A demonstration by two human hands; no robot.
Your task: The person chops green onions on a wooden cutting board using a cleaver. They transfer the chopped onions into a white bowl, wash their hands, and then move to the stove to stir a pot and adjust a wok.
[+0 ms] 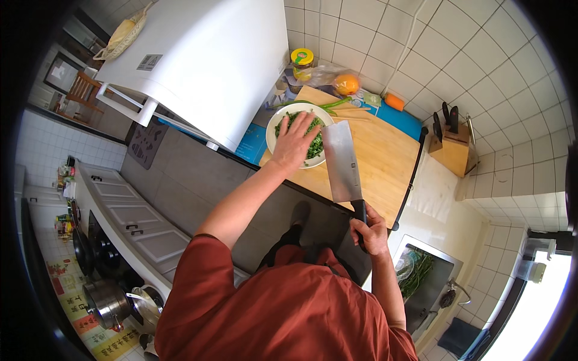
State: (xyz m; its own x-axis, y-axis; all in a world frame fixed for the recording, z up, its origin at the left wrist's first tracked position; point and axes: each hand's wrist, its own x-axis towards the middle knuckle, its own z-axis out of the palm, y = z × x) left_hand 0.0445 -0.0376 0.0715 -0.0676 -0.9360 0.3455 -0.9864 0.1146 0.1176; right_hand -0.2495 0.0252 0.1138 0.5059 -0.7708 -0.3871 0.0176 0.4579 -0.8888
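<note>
With its fingers spread, my left hand rests over chopped green leaves in a white bowl. The palm hides part of the greens. In my right hand is the black handle of a Chinese cleaver. Its broad steel blade points away from me, over the wooden cutting board and just right of the bowl. The bowl stands on the board's left part. Behind it lie long green peppers and a pair of wooden chopsticks.
A jar with a yellow lid, a bagged orange and a carrot piece sit along the wall. A knife block stands right. Leafy greens lie in the sink. A white refrigerator borders the left.
</note>
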